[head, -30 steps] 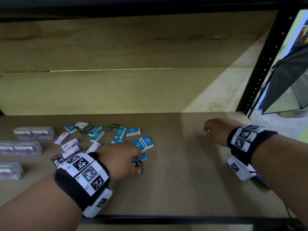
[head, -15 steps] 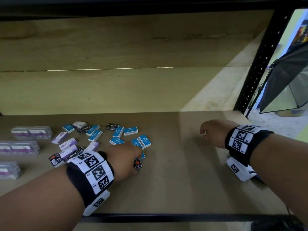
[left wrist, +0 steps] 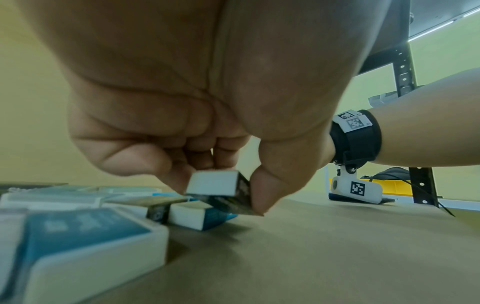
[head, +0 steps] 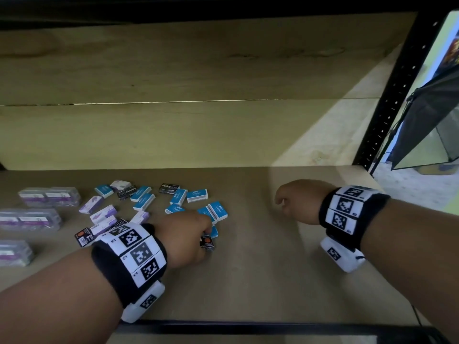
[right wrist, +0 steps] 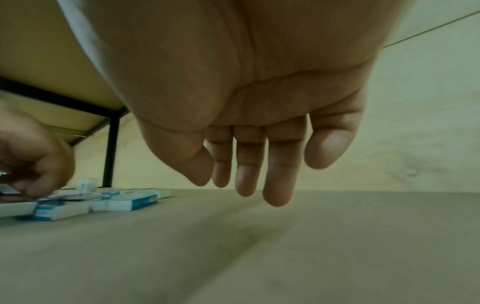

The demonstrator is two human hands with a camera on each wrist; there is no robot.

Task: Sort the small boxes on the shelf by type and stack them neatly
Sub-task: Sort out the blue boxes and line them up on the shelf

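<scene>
Small staple boxes lie scattered on the left half of the shelf board (head: 248, 281): several blue ones (head: 218, 211), purple-white ones (head: 90, 204) and black ones (head: 169, 188). My left hand (head: 185, 235) is at the near right edge of the pile and pinches a small black box (head: 207, 242) (left wrist: 223, 192) between thumb and fingers, tilted up off the board. A blue box (left wrist: 197, 216) lies right beneath it. My right hand (head: 295, 201) (right wrist: 249, 181) hovers over bare board to the right, fingers hanging relaxed and empty.
Clear plastic cases with purple labels (head: 49, 196) stand at the far left. A wooden back wall (head: 173, 132) closes the shelf. A black upright post (head: 395, 90) marks the right end and a black rail (head: 248, 327) runs along the front edge.
My left hand stayed at the pile's near right edge, pinching the black box. The right hand drifted slightly left.
</scene>
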